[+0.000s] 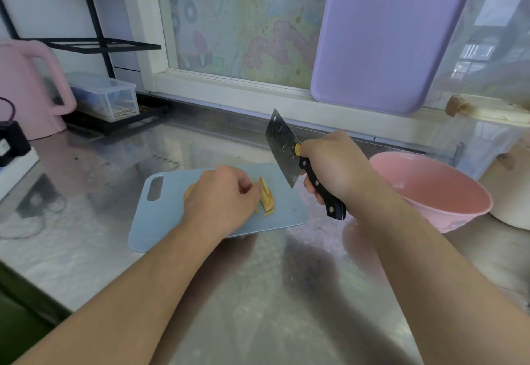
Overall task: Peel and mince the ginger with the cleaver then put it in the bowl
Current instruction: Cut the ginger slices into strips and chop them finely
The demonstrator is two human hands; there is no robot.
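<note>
A small light-blue cutting board (pixel 289 210) lies on the steel counter. Pale yellow ginger slices (pixel 266 197) lie on it, some standing on edge. My left hand (pixel 220 199) rests over the ginger with curled fingers touching the slices; a bit of ginger shows at its left side. Whether it pinches a slice I cannot tell. My right hand (pixel 334 164) grips the black riveted handle of the cleaver (pixel 282 148). The dark blade is raised above the board's right end, tip pointing up and back. A pink bowl (pixel 447 210) stands to the right of the board.
A purple board (pixel 381 37) leans against the window at the back. A pink jug (pixel 27 89) and a clear plastic box (pixel 106 96) under a black rack stand at the back left. A cream pot (pixel 510 192) sits beyond the bowl.
</note>
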